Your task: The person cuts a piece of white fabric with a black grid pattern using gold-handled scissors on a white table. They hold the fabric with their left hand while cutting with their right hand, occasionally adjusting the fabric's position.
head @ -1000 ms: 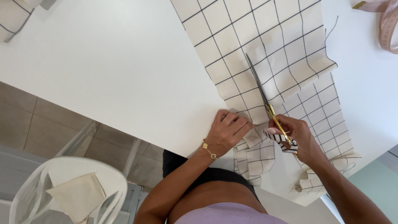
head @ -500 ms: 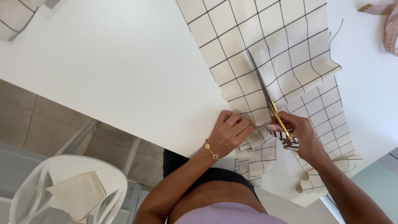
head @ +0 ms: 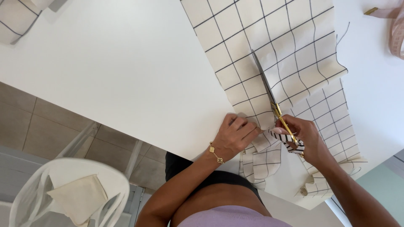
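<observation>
A person seen from above leans over a white table (head: 126, 75), cutting cream fabric (head: 269, 46) printed with a thin black grid. The fabric lies flat on the table, running from its far edge to the near edge, where the ends spill over and hang in loose folds.

The scissors (head: 273, 103) sit in the fabric, near its lower middle. Their long dark blades point away from the person and look nearly closed along a cut line; the handles are gold and striped.

The right hand (head: 305, 141) is curled closed around the scissor handles, at the near end of the fabric. The left hand (head: 235, 136) rests just left of the scissors, fingers bent and pressed down on the fabric's near edge, pinning it to the table. A gold bracelet (head: 216, 154) circles that wrist.

The fabric looks light, thin and soft, judging by its limp folds. It would likely slide and bunch on the smooth tabletop, so flat pressure close beside the blades seems the best hold.

A pink tape (head: 395, 29) lies right of the fabric, at the table's far corner. A white chair (head: 67, 193) holding a folded cloth (head: 78, 197) stands well to the fabric's left, below the table.
</observation>
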